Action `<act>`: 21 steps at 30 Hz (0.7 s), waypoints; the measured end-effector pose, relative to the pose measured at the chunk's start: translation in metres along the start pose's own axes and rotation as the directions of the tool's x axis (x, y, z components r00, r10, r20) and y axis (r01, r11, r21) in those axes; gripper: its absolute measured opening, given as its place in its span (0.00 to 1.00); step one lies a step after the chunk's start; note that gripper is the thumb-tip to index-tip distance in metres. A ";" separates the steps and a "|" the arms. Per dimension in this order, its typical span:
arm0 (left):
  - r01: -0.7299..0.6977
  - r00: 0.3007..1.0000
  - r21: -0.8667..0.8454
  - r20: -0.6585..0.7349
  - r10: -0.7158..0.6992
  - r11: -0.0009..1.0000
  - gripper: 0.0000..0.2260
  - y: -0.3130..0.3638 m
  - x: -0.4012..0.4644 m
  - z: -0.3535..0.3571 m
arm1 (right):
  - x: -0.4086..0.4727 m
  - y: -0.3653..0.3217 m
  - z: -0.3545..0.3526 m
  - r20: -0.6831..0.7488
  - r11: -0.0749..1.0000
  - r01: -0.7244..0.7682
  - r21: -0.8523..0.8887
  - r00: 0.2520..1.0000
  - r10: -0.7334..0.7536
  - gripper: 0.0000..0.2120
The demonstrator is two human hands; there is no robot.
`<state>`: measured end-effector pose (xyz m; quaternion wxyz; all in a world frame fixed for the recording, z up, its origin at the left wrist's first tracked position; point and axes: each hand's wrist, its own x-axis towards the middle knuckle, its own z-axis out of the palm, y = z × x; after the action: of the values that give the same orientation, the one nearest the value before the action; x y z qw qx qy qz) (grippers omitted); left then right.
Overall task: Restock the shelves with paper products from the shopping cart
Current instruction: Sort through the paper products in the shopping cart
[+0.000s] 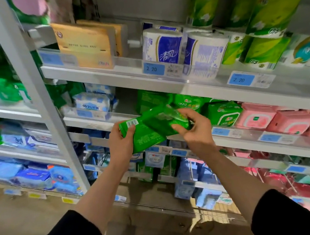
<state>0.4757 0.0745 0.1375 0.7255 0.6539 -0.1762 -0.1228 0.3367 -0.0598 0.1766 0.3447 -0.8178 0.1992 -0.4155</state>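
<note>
Two hands up at the shelves, holding one green pack [148,131] between them. Left hand [121,141] at about 9 o'clock of the pack, fingers curled round the end w/ the barcode, thumb on top. Right hand [193,127] at about 3 o'clock, fingers bent round the other end, pinching the crinkly wrap. Both grips tight on the pack, not spread.

Pack up in the air, just in front of the middle shelf [247,138], not on it yet. Long side runs from 8 o'clock to 2 o'clock, right end tipped up & closer to the shelf. More green packs [224,113] sit at 1 o'clock from it, pink packs [258,117] further on at 3 o'clock. Toilet rolls [164,46] on the shelf above, at 12 o'clock.

Prob the next bit: push the pack up & in toward 1 o'clock, beside the same green ones. Right hand nearer that spot, so likely leads; left hand pushes from behind. Cart not in view.
</note>
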 end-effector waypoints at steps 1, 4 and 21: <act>0.012 1.000 -0.009 -0.014 -0.012 1.000 0.07 0.000 0.000 -0.002 | -0.003 -0.001 0.007 0.019 0.992 0.100 -0.079 0.995 -0.099 0.18; 0.077 0.996 -0.101 -0.046 -0.082 0.992 0.03 0.002 0.003 -0.012 | -0.011 0.003 0.030 0.077 0.956 0.260 -0.134 0.965 -0.251 0.21; 0.006 0.999 0.077 -0.054 -0.002 0.997 0.32 0.004 0.023 -0.031 | 0.032 0.014 0.058 -0.028 0.927 -0.103 -0.360 0.995 0.099 0.27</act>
<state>0.5093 0.0941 0.1408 0.7039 0.6849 -0.1597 -0.0996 0.4015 -0.0662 0.1596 0.2090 -0.8539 0.3154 -0.3573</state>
